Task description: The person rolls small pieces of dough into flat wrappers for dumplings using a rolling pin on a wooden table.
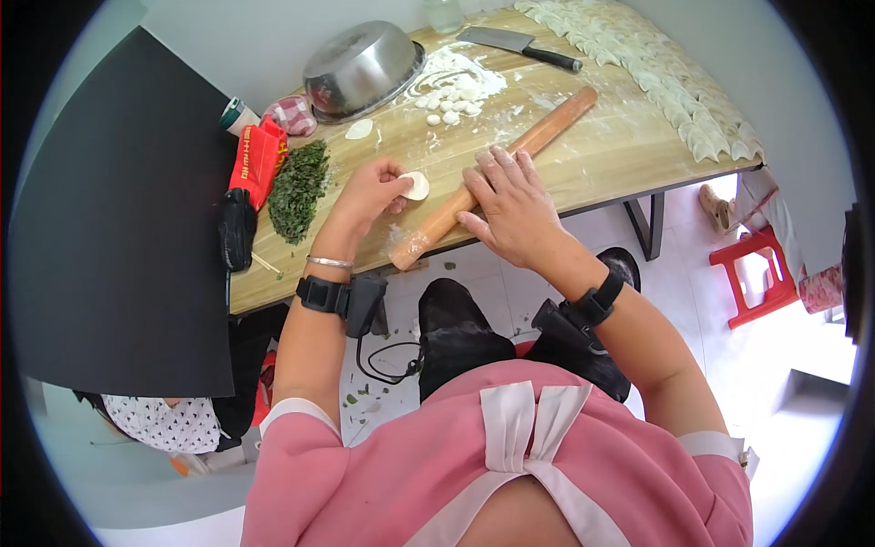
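Between the thumb and fingers of my left hand (pixel 372 194) is a small round dough disc (pixel 416 186), near the table's front edge. My right hand (pixel 516 206) lies with its fingers spread over the middle of a wooden rolling pin (pixel 553 122), which runs diagonally from the front edge toward the back right. Behind the pin, several small dough pieces (pixel 452 103) sit by a patch of white flour (pixel 456 66). A flat dough wrapper (pixel 359 129) rests farther left on the table.
Chopped greens (pixel 299 191), a red packet (pixel 256 160) and an upturned metal bowl (pixel 357 69) are at left. A cleaver (pixel 519 46) lies at the back. Rows of dumplings (pixel 647 68) line the right side. A red stool (pixel 756 277) stands on the floor beyond.
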`<state>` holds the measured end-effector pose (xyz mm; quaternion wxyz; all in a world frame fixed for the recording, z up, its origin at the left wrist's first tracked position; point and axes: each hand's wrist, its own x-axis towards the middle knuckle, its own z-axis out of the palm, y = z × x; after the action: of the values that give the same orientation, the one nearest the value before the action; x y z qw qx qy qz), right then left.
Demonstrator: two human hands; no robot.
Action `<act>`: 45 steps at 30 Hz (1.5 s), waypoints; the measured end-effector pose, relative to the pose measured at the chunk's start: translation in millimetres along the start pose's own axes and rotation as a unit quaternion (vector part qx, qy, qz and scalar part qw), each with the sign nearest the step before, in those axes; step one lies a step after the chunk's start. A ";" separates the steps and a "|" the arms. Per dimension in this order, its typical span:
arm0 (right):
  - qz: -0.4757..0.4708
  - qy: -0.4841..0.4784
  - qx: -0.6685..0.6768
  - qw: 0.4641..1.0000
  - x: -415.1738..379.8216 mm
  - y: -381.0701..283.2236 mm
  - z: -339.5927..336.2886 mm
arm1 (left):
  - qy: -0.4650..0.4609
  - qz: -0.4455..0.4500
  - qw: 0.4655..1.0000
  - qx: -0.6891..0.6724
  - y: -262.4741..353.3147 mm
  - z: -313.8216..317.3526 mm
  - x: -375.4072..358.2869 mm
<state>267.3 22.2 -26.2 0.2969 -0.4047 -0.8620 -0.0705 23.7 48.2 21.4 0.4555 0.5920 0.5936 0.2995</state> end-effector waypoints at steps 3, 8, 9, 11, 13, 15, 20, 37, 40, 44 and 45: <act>0.001 0.001 0.002 1.000 2.1 -0.6 -1.8 | 0.006 -0.040 0.999 0.004 -0.5 0.2 -6.7; -0.009 -0.056 0.017 0.998 38.0 1.4 8.0 | 0.024 -0.067 0.994 0.078 6.9 -0.2 -12.0; -0.009 -0.057 0.019 0.998 47.3 1.6 10.1 | 0.026 -0.061 0.995 0.073 5.0 -1.3 -10.2; 0.022 -0.157 0.055 0.986 65.8 1.0 12.6 | 0.029 -0.056 0.996 0.071 3.3 -2.8 -7.9; 0.025 -0.152 0.052 0.987 79.0 0.6 19.1 | 0.034 -0.067 0.997 0.026 5.0 -2.6 -7.3; 0.028 -0.148 0.049 0.987 84.3 -2.1 23.4 | 0.042 -0.044 0.997 0.050 7.6 1.2 -6.7; 0.041 -0.047 0.069 0.996 74.8 -2.4 32.5 | 0.025 -0.010 0.995 0.094 2.4 -3.4 1.7; -0.017 -0.063 0.018 0.998 41.2 8.2 8.6 | 0.055 -0.045 0.997 0.038 8.5 6.6 -8.1; 0.002 -0.131 0.045 0.990 69.2 8.6 14.1 | 0.030 -0.060 0.994 0.082 2.8 0.2 -0.7; 0.028 -0.128 0.064 0.989 88.2 4.4 25.2 | 0.036 -0.026 0.994 0.103 0.1 -1.4 5.6; 0.029 -0.126 0.065 0.990 87.1 3.6 27.0 | 0.026 -0.024 0.995 0.095 0.0 -2.5 6.6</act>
<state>214.5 91.4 1.0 0.2138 -0.4148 -0.8833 0.0455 22.2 55.1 21.2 0.3890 0.6100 0.6449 0.2462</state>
